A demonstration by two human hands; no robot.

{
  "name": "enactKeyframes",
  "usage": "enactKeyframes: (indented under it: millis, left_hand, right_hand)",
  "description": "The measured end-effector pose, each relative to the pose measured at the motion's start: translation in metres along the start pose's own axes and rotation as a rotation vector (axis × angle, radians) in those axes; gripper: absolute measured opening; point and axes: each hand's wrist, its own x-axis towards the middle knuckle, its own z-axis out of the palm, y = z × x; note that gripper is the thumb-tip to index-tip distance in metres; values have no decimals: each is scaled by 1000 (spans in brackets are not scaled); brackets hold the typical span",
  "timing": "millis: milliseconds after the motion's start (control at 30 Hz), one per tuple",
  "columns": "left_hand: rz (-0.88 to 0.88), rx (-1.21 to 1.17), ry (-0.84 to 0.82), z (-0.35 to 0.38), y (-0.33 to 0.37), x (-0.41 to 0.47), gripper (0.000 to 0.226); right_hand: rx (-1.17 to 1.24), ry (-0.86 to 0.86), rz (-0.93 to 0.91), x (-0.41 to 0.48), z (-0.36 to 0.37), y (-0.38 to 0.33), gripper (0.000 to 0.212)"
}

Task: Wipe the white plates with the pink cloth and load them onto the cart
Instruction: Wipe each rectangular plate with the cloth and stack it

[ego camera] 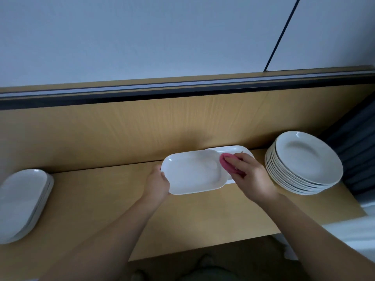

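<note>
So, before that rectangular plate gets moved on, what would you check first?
1. Grip: the left hand holds the rectangular plate by its left end: ok.
2. Cloth: the right hand presses the pink cloth on the plate's right end: ok.
3. Whole plate wiped: cannot tell.
4. Plate clear of the second rectangular plate beneath it: cannot tell.
5. Room on the cart: cannot tell, it is out of view.
</note>
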Motion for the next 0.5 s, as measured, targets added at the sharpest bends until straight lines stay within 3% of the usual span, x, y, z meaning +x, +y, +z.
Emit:
enactKeyframes:
  millis: [500]
  left_hand:
    - [-131, 104, 16, -71, -112, -17, 31]
  right_hand:
    - [-1, -86, 45, -13, 89, -75, 28]
